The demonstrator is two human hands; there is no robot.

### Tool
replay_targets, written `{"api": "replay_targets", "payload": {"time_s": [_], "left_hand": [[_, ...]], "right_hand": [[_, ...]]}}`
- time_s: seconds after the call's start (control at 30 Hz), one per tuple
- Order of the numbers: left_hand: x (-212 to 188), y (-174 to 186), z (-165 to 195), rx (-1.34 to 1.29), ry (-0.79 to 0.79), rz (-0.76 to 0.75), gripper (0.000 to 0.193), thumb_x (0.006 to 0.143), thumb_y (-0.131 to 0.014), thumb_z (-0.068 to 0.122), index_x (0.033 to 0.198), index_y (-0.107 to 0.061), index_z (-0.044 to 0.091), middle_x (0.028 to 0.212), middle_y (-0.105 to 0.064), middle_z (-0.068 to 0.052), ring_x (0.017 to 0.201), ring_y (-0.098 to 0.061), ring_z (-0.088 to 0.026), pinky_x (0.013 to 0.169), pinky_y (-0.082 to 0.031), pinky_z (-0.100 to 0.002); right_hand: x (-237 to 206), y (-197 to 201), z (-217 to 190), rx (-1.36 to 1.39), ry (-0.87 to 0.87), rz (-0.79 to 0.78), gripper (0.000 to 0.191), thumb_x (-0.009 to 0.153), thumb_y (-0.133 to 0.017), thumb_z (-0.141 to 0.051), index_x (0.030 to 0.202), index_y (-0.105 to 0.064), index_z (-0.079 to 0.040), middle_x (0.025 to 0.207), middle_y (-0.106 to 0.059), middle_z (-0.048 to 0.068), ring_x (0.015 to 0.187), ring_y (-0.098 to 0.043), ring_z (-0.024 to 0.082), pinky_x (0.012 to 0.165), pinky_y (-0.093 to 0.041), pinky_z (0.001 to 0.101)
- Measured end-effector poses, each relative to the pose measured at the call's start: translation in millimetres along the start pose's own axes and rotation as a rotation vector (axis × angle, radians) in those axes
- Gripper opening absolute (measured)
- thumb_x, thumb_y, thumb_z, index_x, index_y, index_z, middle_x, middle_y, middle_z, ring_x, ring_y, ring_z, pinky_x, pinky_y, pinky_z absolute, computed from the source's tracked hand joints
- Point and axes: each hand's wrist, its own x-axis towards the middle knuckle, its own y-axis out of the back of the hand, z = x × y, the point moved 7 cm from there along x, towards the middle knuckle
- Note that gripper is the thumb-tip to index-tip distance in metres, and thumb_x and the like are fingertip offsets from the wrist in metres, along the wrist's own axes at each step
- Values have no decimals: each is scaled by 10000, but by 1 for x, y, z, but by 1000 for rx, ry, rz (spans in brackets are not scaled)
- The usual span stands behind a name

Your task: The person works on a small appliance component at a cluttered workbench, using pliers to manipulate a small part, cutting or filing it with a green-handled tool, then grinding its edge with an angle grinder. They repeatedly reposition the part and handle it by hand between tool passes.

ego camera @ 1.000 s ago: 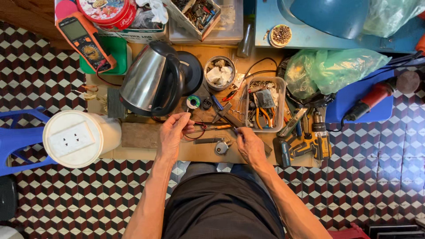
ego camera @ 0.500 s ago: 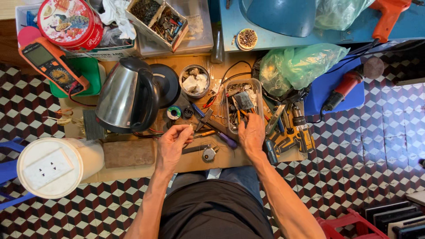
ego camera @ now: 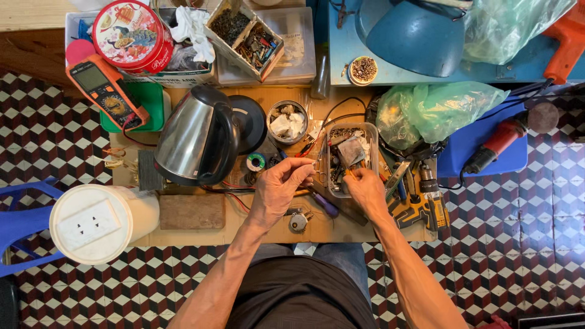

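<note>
Right hand [ego camera: 365, 187] curled into clear parts tray [ego camera: 372, 131], grip contents hidden; left hand [ego camera: 281, 186] pinched on something small just left of tray

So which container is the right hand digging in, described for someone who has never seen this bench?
Start at the steel kettle on the wooden board. Right of it, past the round tin, is a clear rectangular plastic tub of small parts; the right hand reaches into it. It alone is see-through and oblong.

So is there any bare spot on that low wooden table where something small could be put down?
A bare strip of table lies along the near edge, below the wooden block and left of the left hand. Around the clear tray, where the right hand reaches, and by the kettle, it is crowded.
</note>
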Motion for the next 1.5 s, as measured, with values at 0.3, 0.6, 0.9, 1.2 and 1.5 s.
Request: {"api": "replay_targets", "payload": {"time_s": [0.3,0.6,0.9,1.2,1.5], "left_hand": [[54,-30,-19,-202,106,-74,355,1029,-608,266,1224,-701,-15,975,-742,-87,849,-716,-125,798,-625,-278],[76,-53,-19,-98,64,-15,319,1022,-621,237,1186,-729,-15,949,-757,-88,817,-719,-127,771,-620,-264],[82,-63,-12,-50,45,28,297,1001,-654,214,1160,-736,-23,954,-776,-122,821,-748,-153,762,-631,-268],[84,-65,-22,-141,123,29,298,993,-673,215,1137,-726,-41,950,-768,-120,815,-734,-146,763,-620,-268],[81,-61,-23,-241,338,-122,320,991,-662,231,1152,-719,-39,962,-763,-103,814,-735,-125,782,-626,-251]], "right_hand": [[-84,39,-6,1162,67,-315,329,980,-522,-243,1170,-669,-19,861,-635,74,743,-635,158,644,-487,259],[-68,78,-63,97,332,103,238,1017,-592,-240,1129,-659,-42,908,-645,137,837,-634,300,762,-498,399],[-56,83,-77,36,516,223,379,948,-622,-147,1306,-619,-21,1027,-664,206,976,-647,376,858,-505,450],[-50,79,-77,133,342,131,394,961,-605,-152,1348,-611,-77,1097,-691,191,976,-700,357,832,-539,423],[-51,76,-70,199,365,87,380,982,-609,-174,1345,-602,-60,1129,-690,207,1001,-689,369,836,-536,411]]}}
